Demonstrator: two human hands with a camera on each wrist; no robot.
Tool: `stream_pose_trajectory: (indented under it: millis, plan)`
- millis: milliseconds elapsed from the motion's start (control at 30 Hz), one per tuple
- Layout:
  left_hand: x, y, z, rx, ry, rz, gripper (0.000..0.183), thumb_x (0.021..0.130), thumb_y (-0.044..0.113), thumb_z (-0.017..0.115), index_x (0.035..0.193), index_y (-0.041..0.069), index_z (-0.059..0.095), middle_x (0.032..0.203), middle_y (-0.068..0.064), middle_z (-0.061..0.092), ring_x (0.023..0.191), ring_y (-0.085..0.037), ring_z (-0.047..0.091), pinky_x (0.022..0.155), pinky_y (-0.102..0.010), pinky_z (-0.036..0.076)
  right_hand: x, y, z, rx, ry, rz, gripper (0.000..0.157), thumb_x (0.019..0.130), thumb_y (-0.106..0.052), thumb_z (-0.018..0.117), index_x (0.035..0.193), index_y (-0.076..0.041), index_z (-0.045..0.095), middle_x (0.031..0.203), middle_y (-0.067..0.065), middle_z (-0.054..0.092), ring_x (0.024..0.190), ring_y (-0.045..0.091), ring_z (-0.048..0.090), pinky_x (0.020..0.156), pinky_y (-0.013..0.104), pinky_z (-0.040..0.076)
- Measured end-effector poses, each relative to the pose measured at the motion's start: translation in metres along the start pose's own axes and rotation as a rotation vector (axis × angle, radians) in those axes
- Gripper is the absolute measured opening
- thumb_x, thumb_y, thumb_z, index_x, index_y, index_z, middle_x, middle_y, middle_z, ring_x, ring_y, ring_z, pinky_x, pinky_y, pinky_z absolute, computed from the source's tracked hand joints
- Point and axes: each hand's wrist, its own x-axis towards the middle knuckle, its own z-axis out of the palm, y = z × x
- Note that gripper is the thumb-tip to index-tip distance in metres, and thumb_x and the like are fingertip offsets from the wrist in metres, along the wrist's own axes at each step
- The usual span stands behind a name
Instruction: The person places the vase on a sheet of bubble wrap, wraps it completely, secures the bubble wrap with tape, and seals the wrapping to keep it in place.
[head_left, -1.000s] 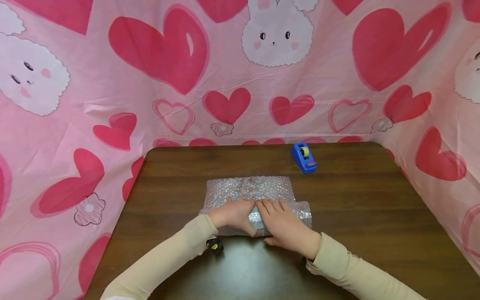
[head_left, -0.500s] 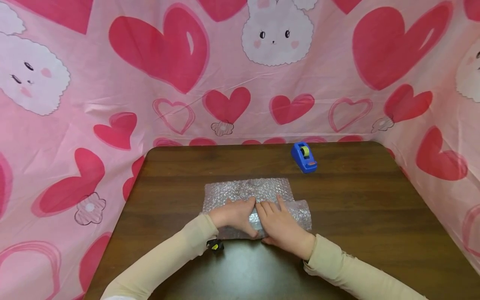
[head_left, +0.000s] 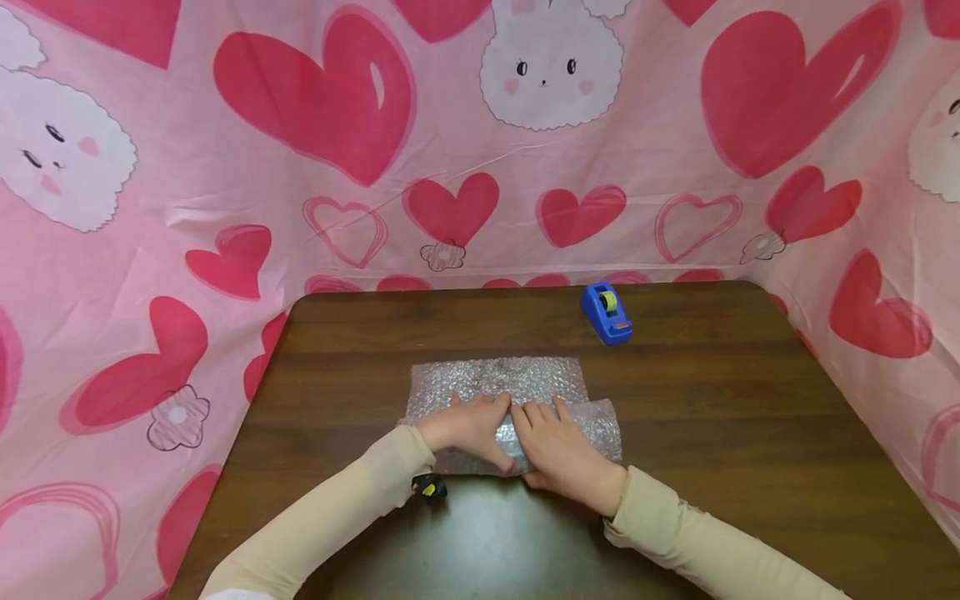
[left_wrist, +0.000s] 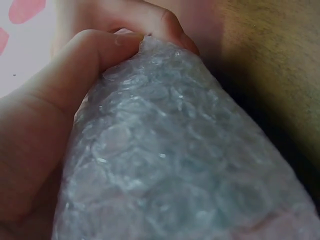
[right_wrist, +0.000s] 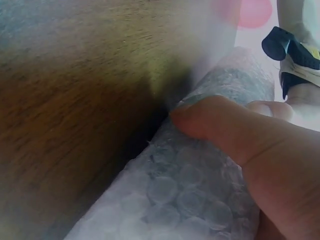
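Observation:
A sheet of bubble wrap lies on the table, its near part rolled into a thick tube. My left hand grips the tube left of the middle, fingers over the top and thumb on the near side. Close beside it, my right hand holds the tube in the same way. The rolled end sticks out to the right. In the left wrist view, thumb and fingers bend round the bubble wrap. The right thumb presses on its side in the right wrist view. The tube's inside is hidden.
A blue tape dispenser with a yellowish roll stands at the back right of the brown wooden table. A pink curtain with hearts and rabbits hangs behind and on both sides. A small dark camera sits under the left wrist.
My right hand has shifted slightly left along the tube, its thumb drawn in against the near side. The flat sheet's far edge sits slightly nearer. The left hand has hardly moved.

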Motion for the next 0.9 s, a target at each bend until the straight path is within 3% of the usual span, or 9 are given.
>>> stream_pose_trajectory:
  millis: [100, 233, 300, 400, 733, 900]
  plan:
    - [-0.001, 0.001, -0.001, 0.005, 0.001, 0.016, 0.096, 0.071, 0.058, 0.086, 0.143, 0.004, 0.05, 0.138, -0.016, 0.062, 0.132, -0.036, 0.056, 0.105, -0.071, 0.04, 0.0, 0.001, -0.002, 0.007, -0.02, -0.004, 0.096, 0.067, -0.049, 0.094, 0.134, 0.004, 0.052, 0.116, 0.018, 0.063, 0.106, 0.035, 0.064, 0.098, 0.061, 0.051]
    - [-0.002, 0.0, -0.003, -0.01, 0.013, 0.061, 0.082, 0.071, 0.054, 0.088, 0.13, 0.008, 0.055, 0.116, -0.005, 0.067, 0.106, -0.023, 0.064, 0.09, -0.053, 0.052, -0.001, 0.004, -0.009, 0.081, -0.035, -0.013, 0.099, 0.069, -0.052, 0.094, 0.136, 0.006, 0.051, 0.117, 0.019, 0.063, 0.108, 0.035, 0.065, 0.098, 0.061, 0.051]
    - [-0.001, -0.001, -0.003, -0.017, 0.018, 0.08, 0.079, 0.071, 0.052, 0.089, 0.127, 0.008, 0.056, 0.109, -0.002, 0.066, 0.097, -0.018, 0.063, 0.083, -0.045, 0.053, -0.001, 0.006, -0.012, 0.133, -0.045, -0.008, 0.1, 0.069, -0.053, 0.094, 0.138, 0.005, 0.05, 0.115, 0.017, 0.064, 0.105, 0.034, 0.065, 0.097, 0.058, 0.052]
    - [-0.001, -0.001, -0.004, -0.013, 0.012, 0.094, 0.082, 0.072, 0.052, 0.09, 0.13, 0.005, 0.055, 0.11, -0.002, 0.066, 0.096, -0.016, 0.063, 0.08, -0.037, 0.054, 0.001, 0.011, -0.014, 0.177, -0.076, 0.007, 0.1, 0.069, -0.055, 0.093, 0.138, 0.002, 0.05, 0.108, 0.013, 0.065, 0.098, 0.031, 0.065, 0.091, 0.052, 0.054]
    - [-0.003, -0.004, -0.005, -0.093, -0.001, 0.138, 0.098, 0.073, 0.05, 0.091, 0.142, 0.0, 0.042, 0.124, -0.011, 0.067, 0.107, -0.019, 0.066, 0.09, -0.031, 0.054, 0.004, 0.02, -0.009, 0.326, -0.149, 0.041, 0.109, 0.07, -0.056, 0.092, 0.148, 0.001, 0.042, 0.107, 0.014, 0.071, 0.095, 0.028, 0.069, 0.087, 0.051, 0.056]
    - [-0.005, -0.006, -0.004, -0.135, -0.008, 0.166, 0.087, 0.073, 0.047, 0.091, 0.134, 0.004, 0.045, 0.113, -0.005, 0.067, 0.096, -0.014, 0.065, 0.085, -0.028, 0.054, 0.004, 0.02, -0.01, 0.386, -0.17, 0.032, 0.099, 0.07, -0.05, 0.093, 0.14, 0.0, 0.043, 0.096, 0.007, 0.069, 0.083, 0.019, 0.065, 0.078, 0.042, 0.056]
